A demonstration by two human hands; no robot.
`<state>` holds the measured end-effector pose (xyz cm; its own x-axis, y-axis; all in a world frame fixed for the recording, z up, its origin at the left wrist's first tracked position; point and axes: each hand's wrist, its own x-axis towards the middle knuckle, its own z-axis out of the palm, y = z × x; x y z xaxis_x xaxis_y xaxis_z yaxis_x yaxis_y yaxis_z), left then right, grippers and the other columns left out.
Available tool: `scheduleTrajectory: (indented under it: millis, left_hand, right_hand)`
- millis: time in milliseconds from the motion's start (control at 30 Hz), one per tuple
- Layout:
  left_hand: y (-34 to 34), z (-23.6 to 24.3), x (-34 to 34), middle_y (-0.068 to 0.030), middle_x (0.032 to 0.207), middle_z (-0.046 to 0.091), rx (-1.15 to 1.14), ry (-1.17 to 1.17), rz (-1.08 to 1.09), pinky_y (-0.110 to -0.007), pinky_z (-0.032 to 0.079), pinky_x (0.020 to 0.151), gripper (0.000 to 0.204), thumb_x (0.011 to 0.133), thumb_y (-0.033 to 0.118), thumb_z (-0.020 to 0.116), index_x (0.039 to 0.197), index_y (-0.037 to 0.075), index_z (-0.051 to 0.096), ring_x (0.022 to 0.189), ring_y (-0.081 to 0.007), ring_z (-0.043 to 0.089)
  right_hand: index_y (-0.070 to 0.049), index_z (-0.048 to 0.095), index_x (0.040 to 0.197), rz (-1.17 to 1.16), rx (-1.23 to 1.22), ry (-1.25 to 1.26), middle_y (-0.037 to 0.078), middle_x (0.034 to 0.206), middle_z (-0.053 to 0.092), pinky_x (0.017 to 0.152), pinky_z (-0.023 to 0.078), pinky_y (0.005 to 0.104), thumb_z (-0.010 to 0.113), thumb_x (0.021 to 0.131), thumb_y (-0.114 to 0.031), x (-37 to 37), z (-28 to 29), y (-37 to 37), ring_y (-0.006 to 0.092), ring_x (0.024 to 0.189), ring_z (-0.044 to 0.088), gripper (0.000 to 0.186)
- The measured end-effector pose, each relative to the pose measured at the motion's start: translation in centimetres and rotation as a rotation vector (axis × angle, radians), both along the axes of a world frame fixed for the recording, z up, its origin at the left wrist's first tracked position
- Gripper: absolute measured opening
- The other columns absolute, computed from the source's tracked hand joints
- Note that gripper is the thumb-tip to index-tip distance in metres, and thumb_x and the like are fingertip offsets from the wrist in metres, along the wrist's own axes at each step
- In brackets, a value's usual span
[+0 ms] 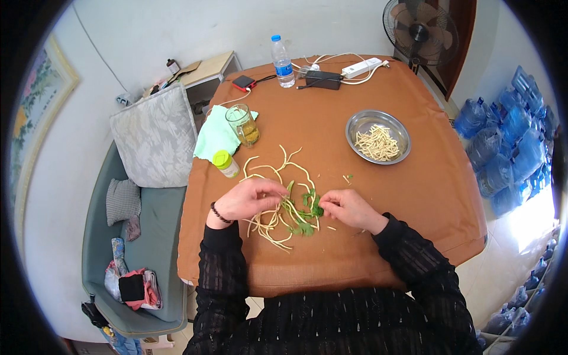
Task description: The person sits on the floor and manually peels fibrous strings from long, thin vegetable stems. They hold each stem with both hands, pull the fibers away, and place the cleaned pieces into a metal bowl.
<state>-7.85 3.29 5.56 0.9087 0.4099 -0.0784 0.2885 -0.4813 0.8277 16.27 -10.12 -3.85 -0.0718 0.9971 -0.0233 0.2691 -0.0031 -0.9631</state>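
Note:
Pale, thin root-like strands (273,234) lie tangled among green leafy sprigs (305,228) on the brown-covered table (426,195). My left hand (254,198) is over the tangle, fingers pinched on pale strands. My right hand (349,210), at the right edge of the tangle, has its fingers closed on green leaves. A steel bowl (402,136) at the back right holds a heap of short pale pieces (376,145). A few short bits (331,228) lie loose near my right hand.
A green-lidded jar (226,163), glass mug (242,124) and mint cloth (208,136) sit at left. A water bottle (283,68), power strip (361,68), adapter and phone line the back. A sofa (151,219) stands left; large blue jugs (512,160) and a fan (417,32) are right.

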Motion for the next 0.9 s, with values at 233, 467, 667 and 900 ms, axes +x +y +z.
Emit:
scheduleTrajectory:
  millis: [233, 467, 667, 900]
  left_hand:
    - [6.5, -7.8, 4.8, -0.0191, 0.088, 0.067, 0.583, 0.210, 0.556, -0.044, 0.051, 0.075, 0.028, 0.080, 0.030, 0.065, 0.089, 0.004, 0.070, 0.085, -0.0360, 0.064]
    - [5.5, -8.6, 6.8, -0.0090, 0.083, 0.059, 0.518, -0.114, 0.732, -0.035, 0.049, 0.070, 0.019, 0.075, 0.024, 0.073, 0.086, 0.009, 0.070, 0.081, -0.0255, 0.061]
    - [-0.4, -3.0, 5.4, -0.0087, 0.085, 0.066, 0.483, -0.633, 0.485, -0.028, 0.051, 0.066, 0.009, 0.075, 0.001, 0.072, 0.084, 0.003, 0.070, 0.074, -0.0193, 0.062]
    - [-4.1, -4.5, 6.3, -0.0058, 0.084, 0.066, -0.041, -0.676, 0.505, -0.024, 0.049, 0.065, 0.006, 0.082, 0.003, 0.070, 0.086, 0.000, 0.069, 0.072, -0.0120, 0.061]
  right_hand:
    - [0.001, 0.063, 0.090, -0.020, -0.026, 0.003, 0.002, 0.068, 0.063, 0.058, 0.046, 0.0262, 0.056, 0.092, -0.016, 0.0, 0.2, 0.6, 0.0089, 0.060, 0.056, 0.018]
    - [0.000, 0.063, 0.091, -0.063, 0.041, -0.007, 0.003, 0.068, 0.064, 0.058, 0.047, 0.0254, 0.057, 0.092, -0.016, 0.5, 0.6, 0.2, 0.0090, 0.061, 0.057, 0.018]
    - [-0.002, 0.065, 0.095, -0.449, 0.547, -0.035, 0.005, 0.079, 0.063, 0.057, 0.047, 0.0250, 0.065, 0.087, -0.013, -0.1, 2.9, 0.1, 0.0109, 0.061, 0.058, 0.013]
    - [-0.005, 0.064, 0.093, -0.284, 0.694, -0.341, 0.010, 0.074, 0.061, 0.054, 0.047, 0.0337, 0.065, 0.086, -0.016, -2.0, 3.8, 0.6, 0.0231, 0.060, 0.059, 0.014]
